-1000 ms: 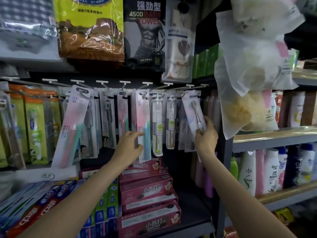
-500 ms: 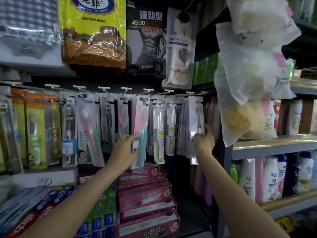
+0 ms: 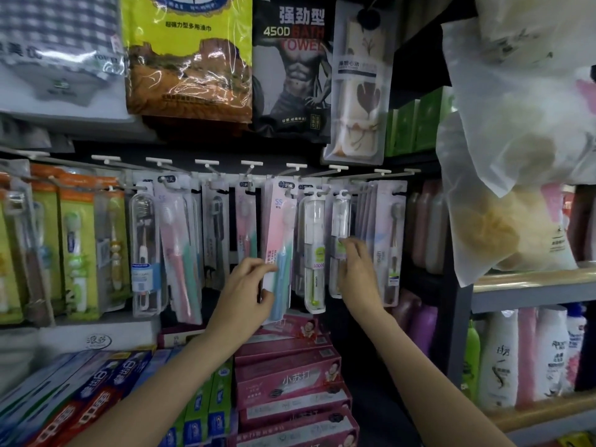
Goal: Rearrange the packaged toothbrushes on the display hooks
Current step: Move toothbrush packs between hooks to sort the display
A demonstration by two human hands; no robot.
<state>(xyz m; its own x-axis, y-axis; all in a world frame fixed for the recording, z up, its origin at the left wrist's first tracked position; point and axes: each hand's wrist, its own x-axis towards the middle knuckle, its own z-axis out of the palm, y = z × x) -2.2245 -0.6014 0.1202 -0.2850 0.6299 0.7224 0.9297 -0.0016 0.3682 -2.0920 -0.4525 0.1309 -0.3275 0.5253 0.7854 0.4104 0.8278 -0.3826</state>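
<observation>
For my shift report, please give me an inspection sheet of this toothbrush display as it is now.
Surface: white display hooks in a row; shelf rail at right.
Job's things: pink toothbrush pack hangs slightly tilted; clear tube pack hangs beside it.
Clutter: red toothpaste boxes stacked below; bagged sponges hang at right.
Hands: left hand pinches the pink pack's lower edge; right hand touches the tube pack, fingers fairly straight.
Cables: nothing seen.
Surroundings: towel packs above; shampoo bottles at right.

Hands: 2, left hand (image 3: 246, 287), right hand (image 3: 356, 272). Clear tube toothbrush cases (image 3: 314, 250): 2. White hook tags (image 3: 251, 163) along rail: about 9.
</observation>
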